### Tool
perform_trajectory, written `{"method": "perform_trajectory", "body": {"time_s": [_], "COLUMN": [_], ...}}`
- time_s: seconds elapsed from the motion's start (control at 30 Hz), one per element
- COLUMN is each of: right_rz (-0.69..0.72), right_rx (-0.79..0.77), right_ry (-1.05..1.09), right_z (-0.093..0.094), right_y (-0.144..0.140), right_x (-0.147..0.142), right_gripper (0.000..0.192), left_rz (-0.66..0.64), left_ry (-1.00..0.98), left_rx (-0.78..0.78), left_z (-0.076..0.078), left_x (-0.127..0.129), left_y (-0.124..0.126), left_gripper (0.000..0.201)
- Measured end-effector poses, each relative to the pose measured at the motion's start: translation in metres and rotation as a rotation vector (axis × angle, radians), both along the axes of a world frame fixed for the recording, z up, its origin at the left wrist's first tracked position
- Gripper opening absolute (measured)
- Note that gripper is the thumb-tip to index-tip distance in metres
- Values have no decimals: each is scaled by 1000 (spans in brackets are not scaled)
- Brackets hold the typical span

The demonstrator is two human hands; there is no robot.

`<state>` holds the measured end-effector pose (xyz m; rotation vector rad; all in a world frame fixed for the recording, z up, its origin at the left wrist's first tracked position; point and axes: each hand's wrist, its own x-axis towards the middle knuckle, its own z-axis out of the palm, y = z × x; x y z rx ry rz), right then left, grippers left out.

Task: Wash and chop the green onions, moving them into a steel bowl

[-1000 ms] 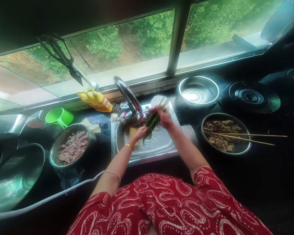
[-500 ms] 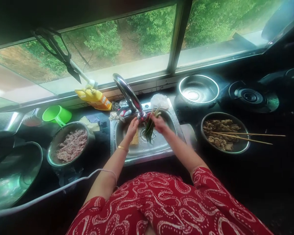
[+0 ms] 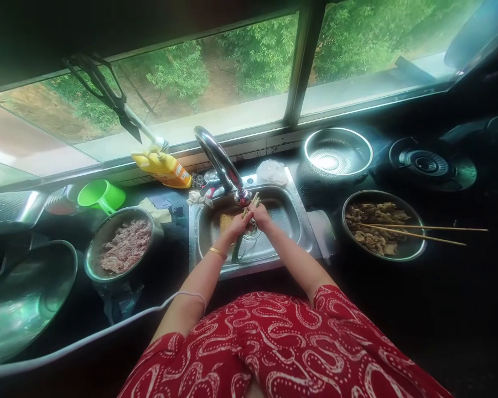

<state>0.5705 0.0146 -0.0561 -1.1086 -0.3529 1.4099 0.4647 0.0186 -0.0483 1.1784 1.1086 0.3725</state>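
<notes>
Over the sink, my two hands meet just below the curved faucet. My left hand, with a bracelet at the wrist, is closed around a bunch of scallions. Pressed against it, my right hand grips the same bunch near its pale ends, which poke up beside the faucet head. The green leaves hang down below my left hand into the basin. Behind my left hand lies a yellowish sponge-like piece, partly covered. The fingers hide the middle of the bunch.
Left of the sink stand a bowl of minced meat, a green dipper and a yellow bottle. To the right are a colander, a bowl of cooked pieces with chopsticks, and a gas burner. A white cable crosses my left arm.
My left hand has moved right and closed on the scallions; it was apart and open before. The bunch has shifted, its leaves now hanging further left and nearer to me.
</notes>
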Motion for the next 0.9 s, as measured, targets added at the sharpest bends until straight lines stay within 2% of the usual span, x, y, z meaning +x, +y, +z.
{"method": "perform_trajectory", "body": {"time_s": [0.13, 0.27, 0.37, 0.43, 0.47, 0.57, 0.67, 0.73, 0.8, 0.9], "right_rz": [-49, -220, -227, -120, -52, 107, 112, 101, 121, 126], "right_rx": [-206, -250, -269, -278, -271, -204, -123, -119, -216, -457], "right_ry": [254, 352, 243, 75, -29, -396, -856, -1135, -1391, -1663], "right_z": [5, 14, 18, 18, 17, 6, -10, -20, -29, -41], "right_y": [13, 23, 19, 8, -1, -39, -95, -139, -184, -245], "right_x": [11, 48, 73, 77, 76, 74, 86, 103, 118, 128], "right_gripper": [27, 28, 17, 6, 9, 13, 15, 23, 28, 31], "left_rz": [-51, -86, -20, 22, 31, 73, 182, 250, 255, 133], "left_ry": [77, 61, -15, -92, -133, -293, -496, -563, -539, -372], "left_rx": [16, -18, 13, 48, 58, 50, 22, 9, 0, 42], "left_z": [6, 12, 19, 26, 31, 47, 60, 64, 64, 54], "left_x": [0, -6, -7, -3, 0, 13, 25, 31, 36, 36], "left_y": [0, -5, -4, -1, 1, 8, 12, 12, 11, 7], "left_gripper": [49, 41, 38, 37, 36, 33, 34, 34, 34, 35]}}
